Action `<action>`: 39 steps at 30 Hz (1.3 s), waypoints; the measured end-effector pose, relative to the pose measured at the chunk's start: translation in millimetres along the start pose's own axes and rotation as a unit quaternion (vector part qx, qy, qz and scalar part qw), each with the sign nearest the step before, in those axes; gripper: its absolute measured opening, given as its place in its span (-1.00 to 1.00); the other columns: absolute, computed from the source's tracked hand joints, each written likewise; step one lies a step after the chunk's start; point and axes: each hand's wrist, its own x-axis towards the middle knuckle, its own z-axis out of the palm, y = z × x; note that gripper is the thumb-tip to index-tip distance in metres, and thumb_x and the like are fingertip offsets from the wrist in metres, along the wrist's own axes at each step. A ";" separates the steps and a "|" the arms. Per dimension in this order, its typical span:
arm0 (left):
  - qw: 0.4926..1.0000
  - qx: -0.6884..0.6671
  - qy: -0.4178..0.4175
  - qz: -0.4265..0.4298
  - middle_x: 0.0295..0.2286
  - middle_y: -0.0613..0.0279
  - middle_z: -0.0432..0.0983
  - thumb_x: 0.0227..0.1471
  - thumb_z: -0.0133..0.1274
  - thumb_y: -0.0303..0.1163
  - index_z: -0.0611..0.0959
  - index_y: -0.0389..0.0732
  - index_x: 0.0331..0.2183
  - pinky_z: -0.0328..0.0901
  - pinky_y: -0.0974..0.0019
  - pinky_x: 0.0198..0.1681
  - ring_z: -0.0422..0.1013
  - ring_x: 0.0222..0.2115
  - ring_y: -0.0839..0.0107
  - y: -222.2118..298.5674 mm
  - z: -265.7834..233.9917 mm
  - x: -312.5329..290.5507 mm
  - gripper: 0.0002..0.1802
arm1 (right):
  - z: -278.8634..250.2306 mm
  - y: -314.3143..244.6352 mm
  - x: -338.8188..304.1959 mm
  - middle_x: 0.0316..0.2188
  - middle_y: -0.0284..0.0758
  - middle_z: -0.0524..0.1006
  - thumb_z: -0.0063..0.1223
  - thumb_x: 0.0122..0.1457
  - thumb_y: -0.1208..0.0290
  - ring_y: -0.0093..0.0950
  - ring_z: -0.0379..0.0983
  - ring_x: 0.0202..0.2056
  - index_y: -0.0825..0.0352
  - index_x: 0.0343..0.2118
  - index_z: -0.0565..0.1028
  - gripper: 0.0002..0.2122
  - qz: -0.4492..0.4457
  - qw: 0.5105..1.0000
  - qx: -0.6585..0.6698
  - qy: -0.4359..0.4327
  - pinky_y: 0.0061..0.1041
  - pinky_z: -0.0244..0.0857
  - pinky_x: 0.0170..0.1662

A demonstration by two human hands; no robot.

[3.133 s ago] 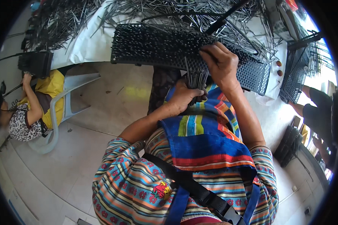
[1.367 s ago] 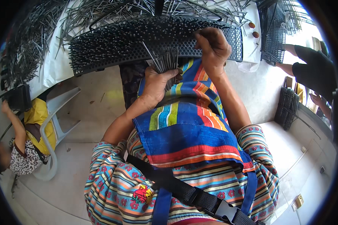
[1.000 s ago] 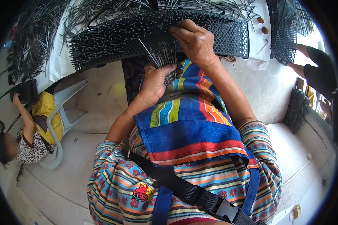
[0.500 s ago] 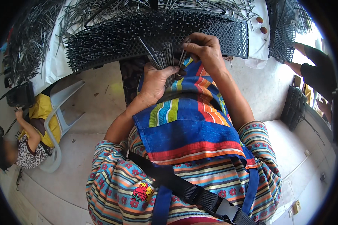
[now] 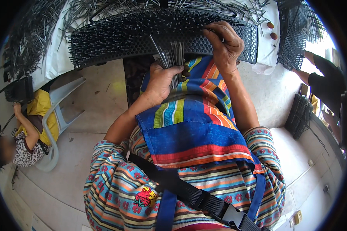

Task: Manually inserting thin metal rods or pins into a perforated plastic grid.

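My left hand (image 5: 160, 79) is closed around a bundle of thin grey metal rods (image 5: 176, 54), which point up and away from me. One longer rod leans out of the bundle to the left. Beyond the bundle lies a curved black perforated rack (image 5: 250, 45), with many dark rods standing upright in its holes over the left and far parts. Over the rack's right half is my right hand (image 5: 226, 45), thumb and fingertips pinched together close to the standing rods. Whatever is between those fingertips is too small and dark to make out.
Loose rods (image 5: 246, 8) lie scattered on the white-covered table behind the rack, with a dark heap (image 5: 29, 34) at far left. Two brown round pieces (image 5: 273, 35) sit right of the rack. A person (image 5: 29, 148) sits at left by a grey chair (image 5: 61, 115); another person (image 5: 327, 79) is at right.
My right hand has moved from beside the bundle, up and to the right, over the rack. The left hand still grips the bundle in nearly the same place.
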 end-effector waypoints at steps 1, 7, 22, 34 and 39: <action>1.000 0.008 -0.004 0.005 -0.43 0.08 0.59 -0.09 0.08 -0.66 0.59 -0.33 -0.25 0.43 0.33 -0.44 0.54 -0.46 0.29 -0.2 -0.1 0.6 -0.74 | -0.9 -0.1 0.2 -0.51 -0.33 0.52 0.24 -0.10 0.65 -0.57 0.45 -0.46 0.41 -0.44 0.59 -0.89 -0.004 1.000 0.006 -0.008 -0.66 0.31 -0.37; 1.000 0.022 -0.011 0.017 -0.44 0.04 0.59 -0.09 0.08 -0.65 0.58 -0.34 -0.30 0.42 0.34 -0.45 0.54 -0.49 0.27 5.2 2.5 -3.3 -0.79 | -0.4 4.5 -3.0 -0.49 -0.32 0.53 0.23 -0.10 0.66 -0.55 0.47 -0.45 0.41 -0.43 0.60 -0.88 -0.010 1.000 0.026 -0.006 -0.66 0.32 -0.37; 1.000 0.000 -0.003 -0.016 -0.43 0.03 0.60 -0.10 0.08 -0.68 0.59 -0.36 -0.29 0.44 0.32 -0.42 0.54 -0.48 0.29 -0.5 1.8 -0.1 -0.77 | -10.1 -2.0 0.5 -0.46 -0.29 0.55 0.23 -0.10 0.61 -0.38 0.53 -0.43 0.37 -0.44 0.57 -0.88 -0.077 0.989 -0.080 -0.101 -0.54 0.39 -0.37; 0.999 -0.028 -0.013 -0.008 -0.45 0.03 0.60 -0.08 0.03 -0.70 0.58 -0.39 -0.29 0.44 0.34 -0.42 0.55 -0.50 0.30 1.8 8.0 -0.5 -0.78 | 8.6 3.0 -5.1 -0.56 -0.35 0.47 0.24 -0.07 0.43 -0.32 0.47 -0.53 0.20 -0.37 0.61 -0.85 -0.051 0.976 -0.181 -0.107 -0.43 0.33 -0.49; 0.999 -0.038 -0.023 0.004 -0.45 0.01 0.60 -0.09 0.03 -0.70 0.58 -0.40 -0.30 0.43 0.33 -0.41 0.54 -0.50 0.29 4.6 12.1 -2.5 -0.79 | 11.1 4.3 -18.7 -0.57 -0.36 0.46 0.22 -0.03 0.40 -0.32 0.46 -0.55 0.19 -0.38 0.60 -0.88 -0.010 0.983 -0.176 -0.056 -0.42 0.32 -0.52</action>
